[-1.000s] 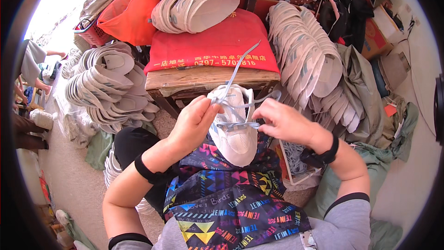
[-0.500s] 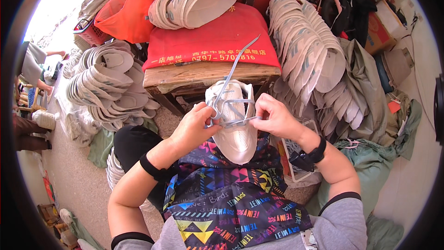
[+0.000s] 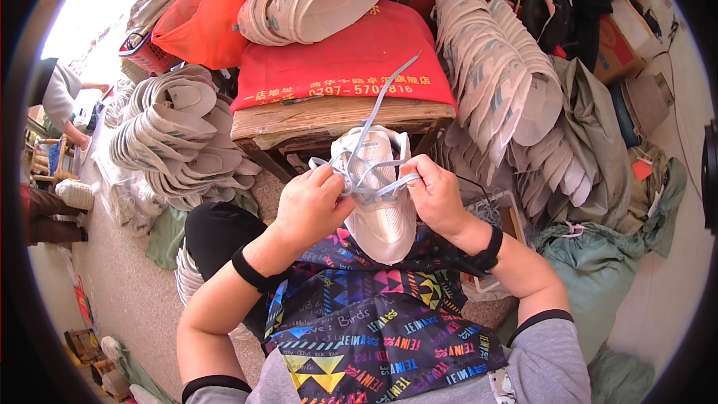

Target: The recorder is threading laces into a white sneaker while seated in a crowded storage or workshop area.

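Observation:
A white shoe upper (image 3: 379, 228) lies toe toward me, over my lap at the front edge of a wooden stool. A grey-blue shoelace (image 3: 385, 188) crosses its opening, and one long end stretches up over the red cloth on the stool. My left hand (image 3: 312, 200), closed, pinches lace at the left side of the opening; a loop sticks out beyond the fingers. On the right side my right hand (image 3: 437, 193) is closed on the lace between thumb and fingers. The fingertips of my left hand are partly hidden.
The wooden stool (image 3: 344, 120) bears a red cloth (image 3: 277, 75) and stacked shoe uppers (image 3: 314, 11). More uppers are piled at left (image 3: 168, 135) and right (image 3: 493, 67). A green sack (image 3: 591, 269) stands at right. Another person's legs (image 3: 52, 213) show at far left.
My right hand has shifted slightly, and the lace in it now lies as a wider band across the opening. A loop of lace now shows beyond my left fingers.

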